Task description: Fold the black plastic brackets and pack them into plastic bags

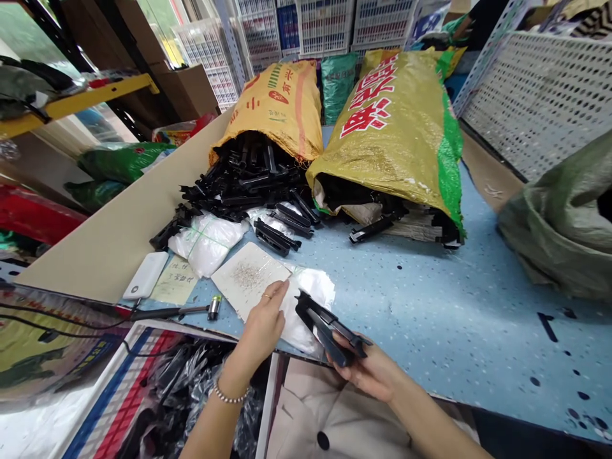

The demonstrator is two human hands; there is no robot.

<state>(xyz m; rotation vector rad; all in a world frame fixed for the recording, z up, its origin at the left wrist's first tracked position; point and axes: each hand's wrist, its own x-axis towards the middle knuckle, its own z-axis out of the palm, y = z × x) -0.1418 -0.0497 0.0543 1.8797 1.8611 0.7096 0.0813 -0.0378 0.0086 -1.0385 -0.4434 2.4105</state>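
- While the right hand (368, 373) gripped a black part (329, 336) by its lower-right end, the piece lay just right of the left hand (262, 325), at the lower middle of the frame.
- Its long axis slanted from upper left to lower right, so the free end pointed up and leftward, over a white plastic bag (313, 284).
- The right hand was the nearer, its fingers closed round the piece; the left was apart from it, with some of the bag showing between them.
- The left hand's fingers were bunched together at the lower-right edge of a pale card (232, 287) strewn with tiny brownish bits (248, 275); whether they pinched any could not be told.
- The part looked slim and dark, with two long lengths side by side, a narrow gap between them and a notched free end.
- Similar black pieces (239, 191) lay heaped left of the upper middle.
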